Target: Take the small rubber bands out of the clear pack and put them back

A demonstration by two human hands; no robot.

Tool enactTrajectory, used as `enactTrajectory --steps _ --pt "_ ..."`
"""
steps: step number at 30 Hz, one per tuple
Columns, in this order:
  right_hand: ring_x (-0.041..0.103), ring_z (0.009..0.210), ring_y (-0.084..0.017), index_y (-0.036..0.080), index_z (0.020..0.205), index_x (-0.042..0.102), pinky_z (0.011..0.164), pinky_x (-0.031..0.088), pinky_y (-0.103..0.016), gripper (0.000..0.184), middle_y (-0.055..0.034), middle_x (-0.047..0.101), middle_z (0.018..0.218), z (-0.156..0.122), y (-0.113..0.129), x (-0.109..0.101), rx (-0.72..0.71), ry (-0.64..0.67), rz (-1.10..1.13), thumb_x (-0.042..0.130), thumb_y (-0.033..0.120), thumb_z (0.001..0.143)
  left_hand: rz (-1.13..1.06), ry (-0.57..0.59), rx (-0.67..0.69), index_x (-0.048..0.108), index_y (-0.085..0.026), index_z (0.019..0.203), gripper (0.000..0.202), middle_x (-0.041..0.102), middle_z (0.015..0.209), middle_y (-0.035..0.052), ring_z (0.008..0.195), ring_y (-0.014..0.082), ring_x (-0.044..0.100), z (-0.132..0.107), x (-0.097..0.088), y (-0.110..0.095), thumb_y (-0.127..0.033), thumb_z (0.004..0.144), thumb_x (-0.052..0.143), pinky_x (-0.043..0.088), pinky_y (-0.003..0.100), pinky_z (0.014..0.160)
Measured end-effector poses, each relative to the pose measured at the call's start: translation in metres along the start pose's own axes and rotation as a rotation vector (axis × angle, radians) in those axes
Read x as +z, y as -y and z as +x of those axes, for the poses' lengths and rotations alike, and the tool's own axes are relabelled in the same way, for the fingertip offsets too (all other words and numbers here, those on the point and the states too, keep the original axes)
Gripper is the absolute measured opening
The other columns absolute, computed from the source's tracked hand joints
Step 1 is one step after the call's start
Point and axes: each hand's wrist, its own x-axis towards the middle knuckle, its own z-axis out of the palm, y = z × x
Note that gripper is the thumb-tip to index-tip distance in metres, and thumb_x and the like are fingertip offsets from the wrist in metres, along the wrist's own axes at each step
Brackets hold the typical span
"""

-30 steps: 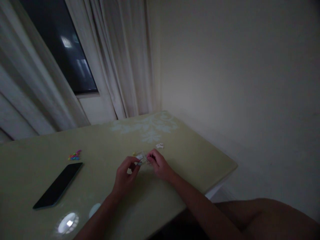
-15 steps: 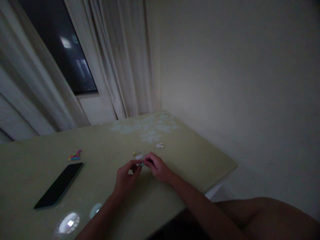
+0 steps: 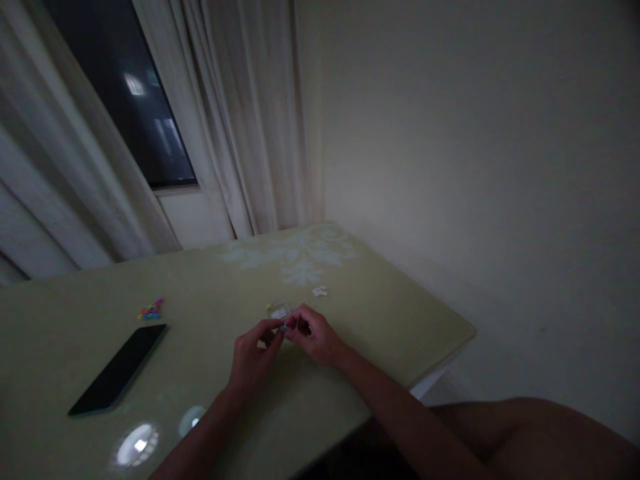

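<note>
My left hand (image 3: 254, 350) pinches a tiny pale greenish piece (image 3: 283, 327) between thumb and forefinger. From the other side my right hand (image 3: 316, 337) meets it, fingertips closed at the same piece, with a thin light strand or edge showing by the fingers. The piece is too small and dim to name. Just beyond the fingertips lies a small clear container (image 3: 280, 311) with something white in it, partly hidden by the hands. A little yellow item (image 3: 271, 307) sits at its left. Small white pieces (image 3: 320, 291) lie farther back.
A dark tablet or large phone (image 3: 119, 370) lies on the left of the table (image 3: 210, 287), with a heap of small colourful pieces (image 3: 151, 310) behind it. Two round bright reflections show near the front. Curtains (image 3: 240, 120) and a wall (image 3: 475, 167) bound the table.
My right fingertips have shifted slightly at the piece, and a thin light line now shows between them. My left hand stays nearly still. Other things lie as before.
</note>
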Motion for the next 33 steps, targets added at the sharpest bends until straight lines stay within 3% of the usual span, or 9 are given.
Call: enactTrajectory --steps 8,13,16,20,28,33 --pt "0.053 0.070 -0.015 0.020 0.096 0.074 0.067 0.044 -0.028 0.026 -0.0016 0.061 0.085 0.004 -0.007 -0.002 -0.084 -0.106 -0.077 0.072 0.046 0.096 -0.078 0.028 0.008 0.078 -0.023 0.113 0.027 0.077 0.069 -0.0020 0.056 0.0145 0.071 0.000 0.003 0.002 -0.027 0.090 0.065 0.057 0.023 0.058" --pt "0.055 0.071 -0.016 0.020 0.098 0.077 0.067 0.046 -0.030 0.033 -0.0047 0.064 0.085 0.003 -0.007 -0.003 -0.118 -0.095 -0.145 0.065 0.051 0.100 -0.082 0.020 0.007 0.081 -0.025 0.107 0.023 0.083 0.080 0.0016 0.067 0.0187 0.078 0.001 0.005 0.002 -0.029 0.090 0.066 0.062 0.026 0.062" --pt "0.052 0.065 -0.014 0.021 0.101 0.079 0.063 0.044 -0.029 0.036 -0.0050 0.066 0.088 0.002 -0.008 -0.004 -0.132 -0.093 -0.181 0.072 0.055 0.094 -0.087 0.007 -0.008 0.081 -0.025 0.106 0.021 0.085 0.092 0.0040 0.075 0.0206 0.081 0.001 0.006 0.000 -0.031 0.092 0.067 0.065 0.030 0.072" --pt "0.051 0.063 -0.015 0.022 0.097 0.080 0.063 0.044 -0.030 0.038 -0.0043 0.065 0.083 0.001 -0.012 -0.004 -0.169 -0.133 -0.213 0.073 0.059 0.093 -0.168 0.017 -0.069 0.080 -0.023 0.101 0.017 0.085 0.091 0.0043 0.078 0.0220 0.081 0.001 0.008 -0.002 -0.033 0.091 0.070 0.066 0.031 0.074" --pt "0.048 0.059 -0.014 0.021 0.089 0.075 0.060 0.043 -0.029 0.021 -0.0026 0.063 0.080 0.000 -0.014 -0.001 -0.185 -0.153 -0.256 0.071 0.041 0.094 -0.270 0.088 -0.106 0.081 -0.025 0.108 0.023 0.085 0.105 0.0052 0.094 0.0248 0.081 0.002 0.013 0.000 -0.027 0.092 0.065 0.065 0.038 0.087" --pt "0.053 0.065 -0.015 0.021 0.089 0.074 0.064 0.043 -0.028 0.019 -0.0021 0.062 0.079 0.002 -0.014 -0.008 -0.183 -0.203 -0.311 0.070 0.038 0.096 -0.319 0.078 -0.113 0.076 -0.023 0.116 0.029 0.083 0.111 0.0075 0.092 0.0226 0.080 0.003 0.015 0.003 -0.028 0.095 0.058 0.066 0.036 0.082"
